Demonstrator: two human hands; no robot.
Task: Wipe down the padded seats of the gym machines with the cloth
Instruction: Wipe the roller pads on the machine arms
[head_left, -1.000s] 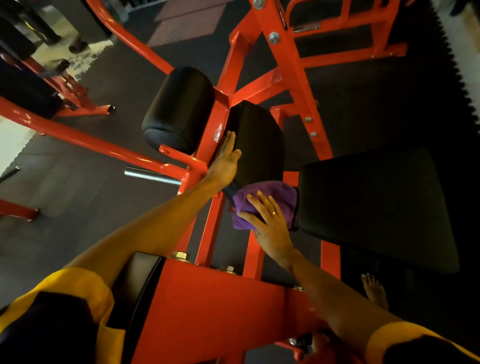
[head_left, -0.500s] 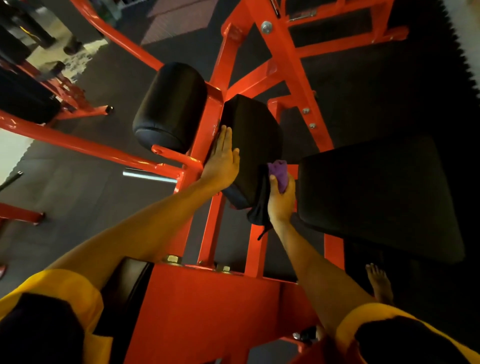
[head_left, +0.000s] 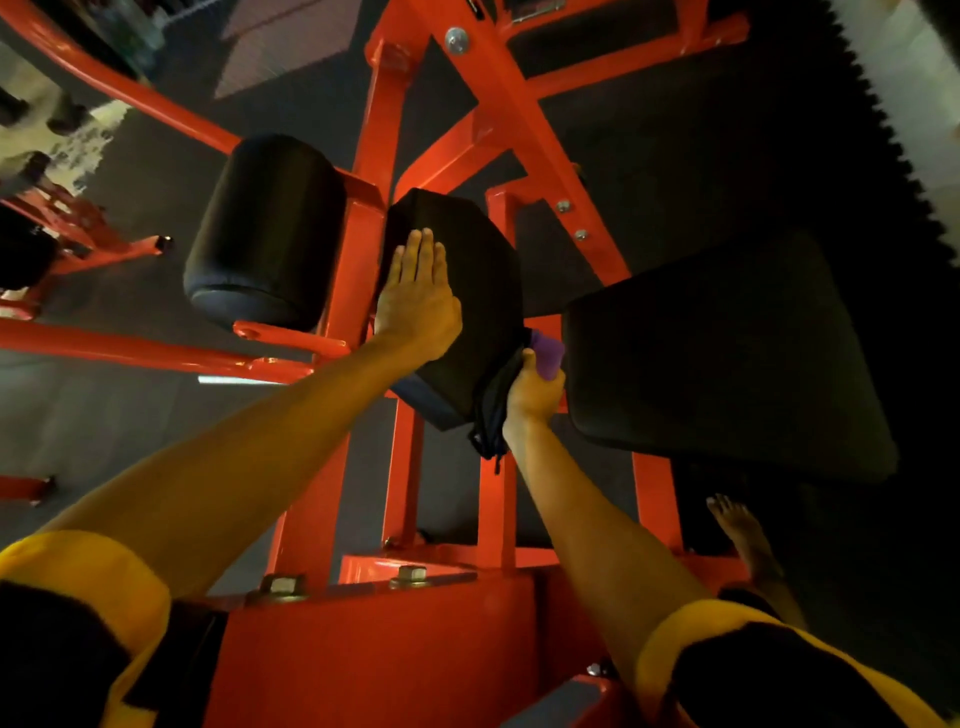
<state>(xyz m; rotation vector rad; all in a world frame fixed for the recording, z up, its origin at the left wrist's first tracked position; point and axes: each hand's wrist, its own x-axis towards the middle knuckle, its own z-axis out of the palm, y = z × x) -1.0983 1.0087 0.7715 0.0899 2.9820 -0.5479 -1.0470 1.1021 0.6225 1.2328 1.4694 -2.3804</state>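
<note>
Head view: the left hand lies flat, fingers straight, on the black pad. At the pad's right edge the right hand grips the bunched purple cloth, which points lengthwise up from the fist.

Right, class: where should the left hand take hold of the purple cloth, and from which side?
Probably the end of the purple cloth poking out of the right hand, pinched from the thumb side: the fist covers the rest, and the middle pad and wide seat box in both sides.
</note>
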